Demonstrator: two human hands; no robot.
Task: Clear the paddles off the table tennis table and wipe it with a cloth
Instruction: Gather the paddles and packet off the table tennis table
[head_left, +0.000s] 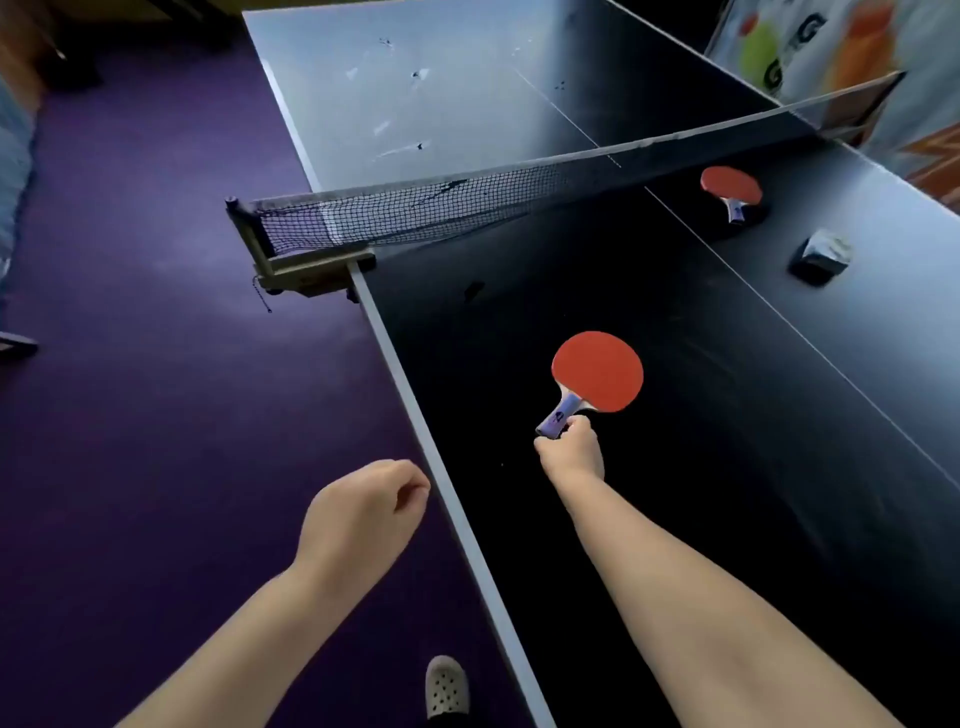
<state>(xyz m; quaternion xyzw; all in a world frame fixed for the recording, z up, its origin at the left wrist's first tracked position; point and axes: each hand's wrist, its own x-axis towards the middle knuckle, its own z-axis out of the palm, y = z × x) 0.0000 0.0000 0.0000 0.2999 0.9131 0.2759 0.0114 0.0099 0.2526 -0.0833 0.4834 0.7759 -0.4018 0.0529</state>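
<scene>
Right grip (571, 449) curled round the handle of the near paddle (597, 371), red face up, over the dark worktop (519, 291) close to its left edge. Can't tell if the blade touches. Left grip (363, 514) loosely curled, holding nothing, off that edge above the purple floor (156, 415). Second paddle (731, 187) lies by the net (415, 208) toward the right edge, with the folded grey cloth (821, 254) near it. Dark shape under the second paddle is unclear.

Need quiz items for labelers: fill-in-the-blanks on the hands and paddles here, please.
The right hand grips a red paddle by its ____.
The left hand holds ____.
The other paddle lies between the folded cloth and the ____.
Missing: handle; nothing; net.
</scene>
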